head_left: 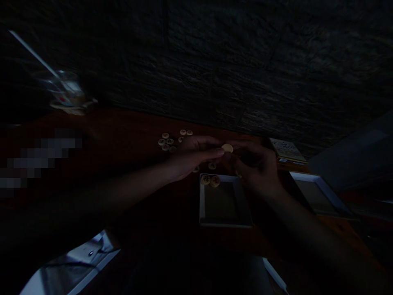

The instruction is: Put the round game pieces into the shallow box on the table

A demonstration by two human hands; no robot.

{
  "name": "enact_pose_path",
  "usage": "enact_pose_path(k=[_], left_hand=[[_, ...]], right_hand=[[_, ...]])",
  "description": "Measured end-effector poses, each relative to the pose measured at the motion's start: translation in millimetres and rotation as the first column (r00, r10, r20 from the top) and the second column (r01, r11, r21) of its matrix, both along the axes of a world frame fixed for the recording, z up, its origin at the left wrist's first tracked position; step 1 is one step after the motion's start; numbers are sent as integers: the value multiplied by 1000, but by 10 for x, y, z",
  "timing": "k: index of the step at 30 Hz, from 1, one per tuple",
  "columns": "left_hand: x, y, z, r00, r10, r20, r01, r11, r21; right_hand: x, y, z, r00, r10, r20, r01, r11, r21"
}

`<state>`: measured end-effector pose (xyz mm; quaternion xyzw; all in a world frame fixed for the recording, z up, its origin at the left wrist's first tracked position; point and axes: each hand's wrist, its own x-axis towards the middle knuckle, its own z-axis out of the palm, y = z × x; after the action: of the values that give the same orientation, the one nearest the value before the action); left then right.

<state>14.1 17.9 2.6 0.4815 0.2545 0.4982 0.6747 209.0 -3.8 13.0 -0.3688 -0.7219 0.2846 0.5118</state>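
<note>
Between my two hands is a pale round xiangqi piece (227,148), its visible face looking blank in the dim light. The thumb and fingers of my left hand (192,157) close on its left edge. My right hand (259,166) pinches it from the right, with the fingers curled and partly in shadow. Just below, an open shallow box (225,225) has two xiangqi pieces, one with a dark character (205,179) and one with a red character (215,181), at its far left corner. Another xiangqi piece (212,166) lies on the table behind the box; others are partly hidden by my left hand.
Several xiangqi pieces (166,141) lie loose on the dark wooden table (129,135). A glass with a straw (69,92) stands far left. To the right are a printed box (287,150) and a second open tray (317,178). A stone wall (196,73) borders the back.
</note>
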Motion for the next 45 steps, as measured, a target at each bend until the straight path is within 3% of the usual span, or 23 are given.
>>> enact_pose_path(k=[6,11,15,19,28,39,45], left_hand=[[-5,-21,-15,991,83,-106,-66,986,155],[-14,-77,26,975,86,-205,-47,981,187],[-17,-67,21,966,141,-217,-90,969,228],[-19,-47,2,960,177,-218,-120,960,252],[-21,-95,56,964,147,-221,-101,973,207],[-8,-76,-11,961,147,-235,-69,947,313],[-6,-87,0,966,125,-228,-54,955,293]], right_hand=[[-4,-1,1,999,-16,-35,14,998,-64],[-36,1,-4,998,-43,-53,40,998,-43],[-47,-5,23,995,-29,-98,17,993,-115],[-27,4,22,996,-8,-85,-1,994,-105],[-31,16,1,997,19,-68,-23,998,-60],[-75,-18,1,981,-10,-194,-34,974,-222],[-116,-42,50,973,-53,-223,-13,959,-284]])
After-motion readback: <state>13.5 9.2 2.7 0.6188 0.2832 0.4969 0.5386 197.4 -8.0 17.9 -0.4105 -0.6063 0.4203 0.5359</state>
